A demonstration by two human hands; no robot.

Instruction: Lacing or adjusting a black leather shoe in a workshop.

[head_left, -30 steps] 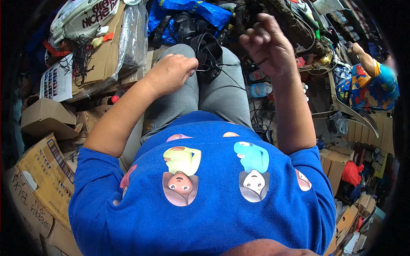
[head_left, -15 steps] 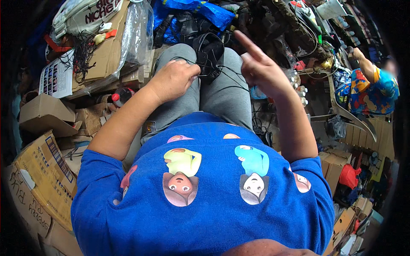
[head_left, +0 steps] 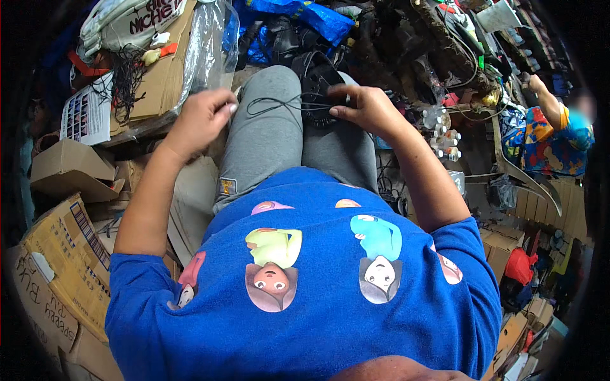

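Cardboard boxes [head_left: 73,171] crowd the left side of the room in the head view, below a cardboard sheet [head_left: 159,82] with a tangle of dark cords [head_left: 130,95] on it. Beyond the knees lies a blue plastic sheet [head_left: 327,26]; to the right are clear bottles [head_left: 448,140] and, farther off, another person [head_left: 549,140] in brightly patterned clothes.

No surface carries the work: the black article [head_left: 316,115], which looks like a shoe, rests between the thighs of the grey trousers [head_left: 264,143]. Its black cord [head_left: 289,102] spreads in a loose loop across the left thigh.

Judging by the slack loop and the placing of the hands, the step in hand is handling this cord at the article. A next move would call for a firm pinch on the cord while the article is kept steady.

The left hand [head_left: 204,120] is beside the left knee, elbow bent, fingers curled toward the thumb; blur hides whether its grip holds anything. The right hand [head_left: 370,113] reaches inward at the article, palm down, its grip narrow, thumb and forefinger tips slightly apart; whether cord is caught there, I cannot tell.
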